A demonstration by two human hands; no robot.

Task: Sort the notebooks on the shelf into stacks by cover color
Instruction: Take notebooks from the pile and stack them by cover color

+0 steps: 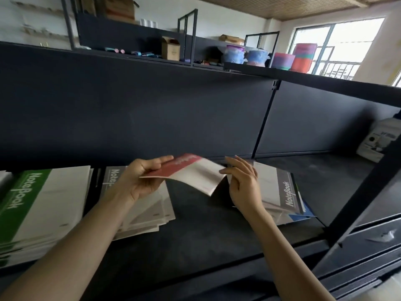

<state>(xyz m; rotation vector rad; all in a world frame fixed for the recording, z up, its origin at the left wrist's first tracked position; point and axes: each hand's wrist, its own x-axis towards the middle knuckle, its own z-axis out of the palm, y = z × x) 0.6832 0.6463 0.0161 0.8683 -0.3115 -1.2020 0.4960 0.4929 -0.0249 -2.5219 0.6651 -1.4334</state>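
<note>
**Red notebook held above the shelf, between the stacks**

The dark shelf (206, 227) runs under the red notebook (186, 170) and out to both sides of it, with a dark back panel behind. Far left of the red notebook lies the biggest stack, green-covered notebooks (41, 203) printed "NoteBook", lying flat and slightly fanned. Between that stack and the red notebook, partly under the left forearm, lies a looser stack of grey-covered notebooks (152, 211). Right of the red notebook is a mixed pile (282, 192) with a grey cover on top and a blue cover edge showing at the bottom.

The red notebook itself is off the shelf, tilted, its red band toward the left and its white part sagging down to the right.

The left hand (141, 183) pinches the red notebook's left end, thumb on top and the other fingers beneath. The right hand (243, 185) is at its right corner, fingers (240, 165) loosely spread and nearly straight, gripping nothing; whether the fingertips touch the cover I cannot tell.
</note>
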